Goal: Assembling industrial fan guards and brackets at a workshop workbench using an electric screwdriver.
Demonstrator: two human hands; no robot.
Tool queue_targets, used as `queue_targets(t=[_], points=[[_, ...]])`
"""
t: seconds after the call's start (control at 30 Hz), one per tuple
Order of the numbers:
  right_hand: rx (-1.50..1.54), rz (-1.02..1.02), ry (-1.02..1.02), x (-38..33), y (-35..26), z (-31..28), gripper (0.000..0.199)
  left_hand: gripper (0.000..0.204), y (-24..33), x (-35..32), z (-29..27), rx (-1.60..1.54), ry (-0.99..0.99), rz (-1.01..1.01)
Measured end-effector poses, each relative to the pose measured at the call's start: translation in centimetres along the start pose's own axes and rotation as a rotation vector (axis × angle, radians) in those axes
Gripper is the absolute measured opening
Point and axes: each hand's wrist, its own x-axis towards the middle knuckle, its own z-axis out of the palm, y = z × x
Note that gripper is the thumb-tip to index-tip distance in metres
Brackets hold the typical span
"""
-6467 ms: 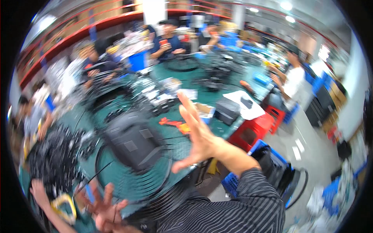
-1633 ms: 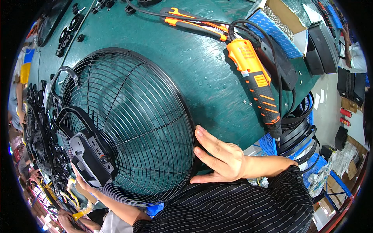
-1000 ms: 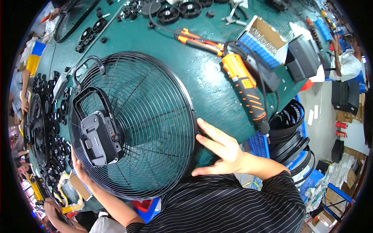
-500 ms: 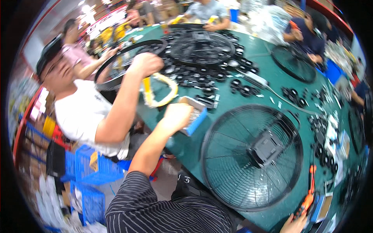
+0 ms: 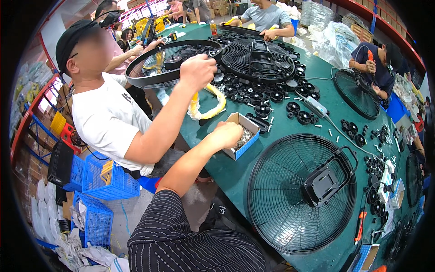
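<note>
My left hand [image 5: 229,134] reaches into a small blue and white cardboard box [image 5: 247,144] of small metal screws. Its fingers are curled together, and the fingertips are hidden, so what they pinch cannot be made out. Beside the box, a large round black fan guard [image 5: 283,204] lies on the green table [image 5: 235,174]. A black motor housing [image 5: 322,183] with a curved bracket sits on the guard. My right hand is out of view. An orange piece [image 5: 380,269], only partly seen, shows at the lower edge, and an orange and black tool [image 5: 360,225] lies right of the guard.
On my left, a co-worker in a white shirt [image 5: 106,118] stretches an arm over another fan ring [image 5: 174,61]. Black knobs and small parts [image 5: 256,97] cover the table's middle. A cable with a grey adapter [image 5: 316,106] crosses it. Blue crates [image 5: 111,179] stand on the floor.
The view has shifted, and my right hand, which gripped an orange tool at the lower right, has left it. My left hand stays at the screw box, its fingers deeper inside.
</note>
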Motion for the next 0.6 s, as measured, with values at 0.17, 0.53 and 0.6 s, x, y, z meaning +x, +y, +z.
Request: queue_targets(t=[0.17,0.53,0.6], points=[[-0.018,-0.118,0.112,-0.6,-2.0,2.6,0.040,0.011,-0.6,-0.3,0.3,-0.106,0.083,-0.022],[0.085,-0.279,0.266,-0.3,-7.9,8.5,0.034,0.015,-0.1,-2.3,-1.2,-0.256,0.326,0.083],[0.213,-0.241,0.205,0.1,-8.1,8.4,0.032,0.015,-0.2,-2.5,-1.2,-0.275,0.309,0.050]])
